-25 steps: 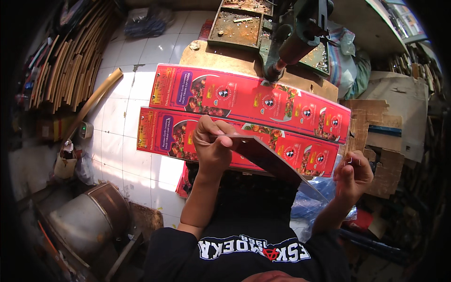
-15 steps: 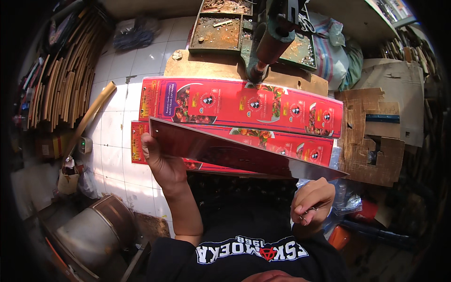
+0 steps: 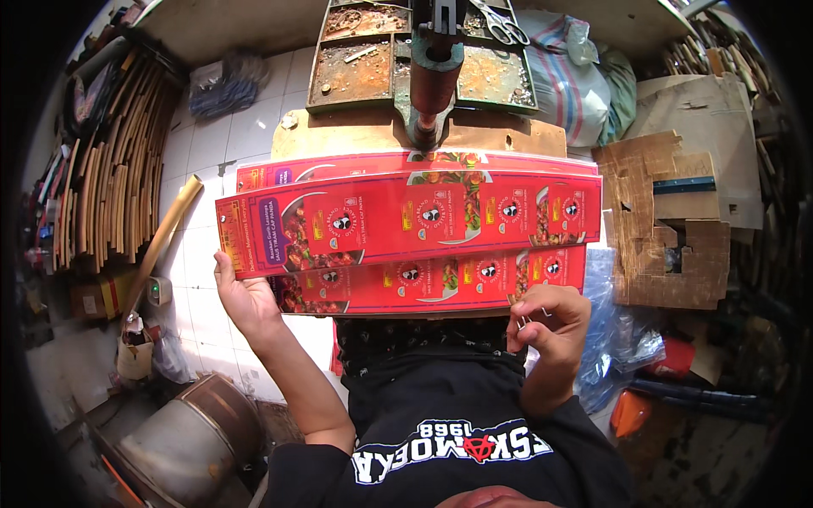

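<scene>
A long red printed strip (image 3: 398, 212), with food pictures on its face, lies slightly slanted across the work surface. My left hand (image 3: 250, 298) grips its left end, thumb at the edge and fingers underneath. Similar red strips lie beneath it: one strip (image 3: 381, 292) shows along the near side, another strip (image 3: 356, 167) along the far side. My right hand (image 3: 555, 326) is closed near the right part of the near strip, pinching small bent metal wire pieces (image 3: 523, 321). Just beyond the strips stands an upright press (image 3: 434, 89) with a round metal shaft.
Behind the press sits a green divided tray (image 3: 351, 102) with small metal bits, and scissors (image 3: 506, 30) rest on it. Cut cardboard (image 3: 652, 271) lies at the right. Stacked cardboard sheets (image 3: 118, 169) and a metal drum (image 3: 190, 432) are at the left.
The held strip has turned from its dark, shiny side to its printed face and now lies flatter over the others. My left hand has moved left; the right still pinches the wire pieces.
</scene>
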{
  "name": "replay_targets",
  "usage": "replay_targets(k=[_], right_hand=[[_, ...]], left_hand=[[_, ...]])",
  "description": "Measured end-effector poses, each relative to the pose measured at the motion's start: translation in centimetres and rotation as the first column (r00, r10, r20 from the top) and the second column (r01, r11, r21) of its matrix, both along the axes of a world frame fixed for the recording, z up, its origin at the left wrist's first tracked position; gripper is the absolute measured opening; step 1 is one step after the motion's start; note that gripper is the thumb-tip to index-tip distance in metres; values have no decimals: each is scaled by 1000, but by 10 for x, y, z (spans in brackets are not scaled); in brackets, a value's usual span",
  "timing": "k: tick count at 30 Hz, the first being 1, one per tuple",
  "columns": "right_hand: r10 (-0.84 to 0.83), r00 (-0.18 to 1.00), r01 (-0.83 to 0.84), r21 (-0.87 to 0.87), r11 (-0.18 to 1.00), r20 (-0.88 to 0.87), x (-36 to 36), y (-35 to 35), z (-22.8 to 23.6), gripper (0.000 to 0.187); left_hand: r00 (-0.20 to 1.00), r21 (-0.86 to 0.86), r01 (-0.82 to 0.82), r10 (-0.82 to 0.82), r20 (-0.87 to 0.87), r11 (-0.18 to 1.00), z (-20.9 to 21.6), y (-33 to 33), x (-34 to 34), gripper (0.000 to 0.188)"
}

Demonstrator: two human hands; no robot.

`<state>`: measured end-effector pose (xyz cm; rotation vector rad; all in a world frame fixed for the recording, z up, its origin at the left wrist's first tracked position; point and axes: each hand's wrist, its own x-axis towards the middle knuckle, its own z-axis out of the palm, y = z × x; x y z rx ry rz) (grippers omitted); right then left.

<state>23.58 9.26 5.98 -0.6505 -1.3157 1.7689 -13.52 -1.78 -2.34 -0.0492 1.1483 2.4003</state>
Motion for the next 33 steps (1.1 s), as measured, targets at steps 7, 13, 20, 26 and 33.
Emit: replay_targets(k=[7,13,20,26,33], right_hand=[[-420,905,419,25,908,76,35,18,-27,22],[-601,797,598,63,799,58,53,31,-32,19],[-719,685,704,146,695,118,68,44,-47,19],[-761,631,741,176,649,152,74,45,-48,22],[-775,587,715,301,631,233,71,45,-47,15]], left_hand=[[999,41,-17,16,28,999,-8,11,-12,26],[975,-99,-92,69,-211,991,2,27,-5,26],[829,-482,-113,-185,-527,869,12,30,-14,32],[636,-783,-355,-482,-603,511,24,32,-14,29],[425,-724,-572,-616,-663,385,19,36,-8,25]])
